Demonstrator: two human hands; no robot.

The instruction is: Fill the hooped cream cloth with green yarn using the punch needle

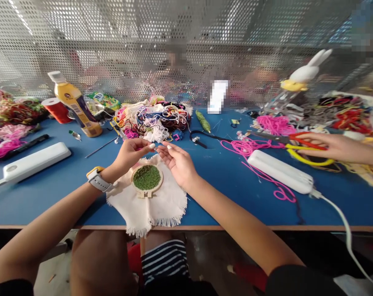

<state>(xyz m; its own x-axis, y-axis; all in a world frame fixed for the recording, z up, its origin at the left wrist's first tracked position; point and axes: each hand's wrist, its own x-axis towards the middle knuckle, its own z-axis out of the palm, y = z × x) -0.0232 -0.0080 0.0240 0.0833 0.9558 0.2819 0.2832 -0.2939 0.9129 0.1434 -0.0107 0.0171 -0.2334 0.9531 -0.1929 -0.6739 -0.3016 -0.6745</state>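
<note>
My left hand (pixel 131 156), with a white watch (pixel 99 179) on its wrist, is closed in a pinch above the cloth. Fingertip to fingertip with it, my right hand (pixel 180 165) has its palm turned partly up and its thumb and fingers drawn together. Whatever is pinched between them is too small to make out. Just below, a round embroidery hoop (pixel 161 181) lies on a fringed white cloth (pixel 167 207). Dense green loops of stitching (pixel 146 177) fill the hoop, and its screw faces me. Part of the cloth hangs over the table edge.
At right, another person's hand (pixel 320 144) holds scissors (pixel 309 159) near pink yarn (pixel 243 147) and a white device (pixel 280 172). A yarn pile (pixel 161 119), green yarn bundle (pixel 202 121) and bottle (pixel 78 107) stand behind. Another white device (pixel 36 162) lies left.
</note>
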